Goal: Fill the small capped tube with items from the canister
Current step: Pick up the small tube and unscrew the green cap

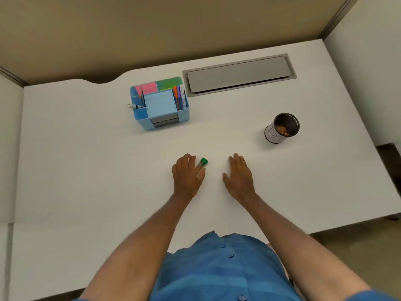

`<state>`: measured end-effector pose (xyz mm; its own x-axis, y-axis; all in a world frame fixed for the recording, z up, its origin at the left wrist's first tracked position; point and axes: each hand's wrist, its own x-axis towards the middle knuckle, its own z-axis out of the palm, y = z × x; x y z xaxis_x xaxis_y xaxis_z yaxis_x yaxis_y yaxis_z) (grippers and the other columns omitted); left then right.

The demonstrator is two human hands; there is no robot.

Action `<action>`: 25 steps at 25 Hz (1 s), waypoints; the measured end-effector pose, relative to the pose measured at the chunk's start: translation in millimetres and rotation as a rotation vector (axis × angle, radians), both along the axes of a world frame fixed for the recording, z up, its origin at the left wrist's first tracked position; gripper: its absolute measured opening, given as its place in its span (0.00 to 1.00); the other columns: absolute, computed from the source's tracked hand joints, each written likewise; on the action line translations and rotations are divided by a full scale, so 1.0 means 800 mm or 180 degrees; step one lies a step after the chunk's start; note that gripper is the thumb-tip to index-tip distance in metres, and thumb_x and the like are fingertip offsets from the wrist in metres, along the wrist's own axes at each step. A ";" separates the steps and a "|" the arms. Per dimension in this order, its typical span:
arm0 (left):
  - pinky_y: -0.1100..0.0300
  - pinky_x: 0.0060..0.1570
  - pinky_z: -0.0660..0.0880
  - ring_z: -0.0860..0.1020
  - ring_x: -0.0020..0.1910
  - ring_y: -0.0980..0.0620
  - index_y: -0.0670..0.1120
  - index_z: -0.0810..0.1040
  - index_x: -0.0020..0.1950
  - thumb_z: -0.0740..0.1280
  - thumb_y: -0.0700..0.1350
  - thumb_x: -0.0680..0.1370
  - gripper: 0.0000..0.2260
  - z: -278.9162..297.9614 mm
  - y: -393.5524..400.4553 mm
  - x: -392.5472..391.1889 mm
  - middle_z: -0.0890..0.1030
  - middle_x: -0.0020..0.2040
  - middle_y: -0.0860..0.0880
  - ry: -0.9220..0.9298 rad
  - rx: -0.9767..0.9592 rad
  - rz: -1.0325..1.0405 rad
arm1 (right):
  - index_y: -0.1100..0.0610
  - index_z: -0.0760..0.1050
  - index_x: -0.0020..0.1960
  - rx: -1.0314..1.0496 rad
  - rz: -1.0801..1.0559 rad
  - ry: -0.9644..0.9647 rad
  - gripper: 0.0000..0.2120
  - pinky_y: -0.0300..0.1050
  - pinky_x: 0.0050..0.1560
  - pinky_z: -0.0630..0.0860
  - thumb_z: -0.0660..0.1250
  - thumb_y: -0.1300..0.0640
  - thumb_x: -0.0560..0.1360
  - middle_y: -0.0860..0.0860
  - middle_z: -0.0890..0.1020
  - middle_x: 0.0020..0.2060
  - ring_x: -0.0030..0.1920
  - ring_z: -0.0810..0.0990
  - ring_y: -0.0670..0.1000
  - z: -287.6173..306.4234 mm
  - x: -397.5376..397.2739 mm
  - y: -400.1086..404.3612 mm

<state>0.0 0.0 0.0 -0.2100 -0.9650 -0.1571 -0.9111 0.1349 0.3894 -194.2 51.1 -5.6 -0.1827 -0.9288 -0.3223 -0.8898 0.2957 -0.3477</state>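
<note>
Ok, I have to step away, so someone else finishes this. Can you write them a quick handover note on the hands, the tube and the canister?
Left hand: resting on the tube, fingers over its body; whether the grip is closed cannot be told.
Right hand: flat on the desk, open and empty.
Tube lies on its side, green cap still on.
Canister stands open, far right, brownish items inside.
Done: nothing yet.
Left: uncap the tube, fill it from the canister, recap.

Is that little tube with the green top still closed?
Closed: the green cap sits on the tube, which lies on the table under the left hand.
</note>
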 end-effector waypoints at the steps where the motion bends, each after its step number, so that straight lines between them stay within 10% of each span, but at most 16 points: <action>1: 0.46 0.55 0.73 0.77 0.59 0.40 0.44 0.77 0.65 0.64 0.55 0.78 0.21 -0.002 -0.002 -0.001 0.78 0.62 0.45 0.0050 0.0012 0.0004 | 0.63 0.59 0.81 -0.0026 0.0010 0.0100 0.33 0.56 0.79 0.59 0.65 0.52 0.81 0.60 0.58 0.82 0.82 0.55 0.61 -0.004 0.001 0.000; 17: 0.53 0.53 0.74 0.75 0.57 0.45 0.47 0.81 0.60 0.70 0.46 0.80 0.10 0.011 -0.013 -0.003 0.81 0.57 0.48 0.0677 0.0729 0.0298 | 0.58 0.57 0.82 0.0315 -0.0287 -0.0289 0.33 0.55 0.80 0.57 0.65 0.51 0.81 0.56 0.56 0.83 0.83 0.52 0.58 0.014 0.007 -0.014; 25: 0.57 0.56 0.75 0.77 0.56 0.52 0.47 0.83 0.63 0.70 0.44 0.81 0.10 0.041 0.014 -0.003 0.84 0.58 0.49 0.1403 0.0898 0.0102 | 0.52 0.77 0.68 0.0037 -0.0268 -0.2102 0.19 0.40 0.57 0.78 0.70 0.64 0.79 0.51 0.76 0.66 0.56 0.82 0.49 0.079 0.020 -0.018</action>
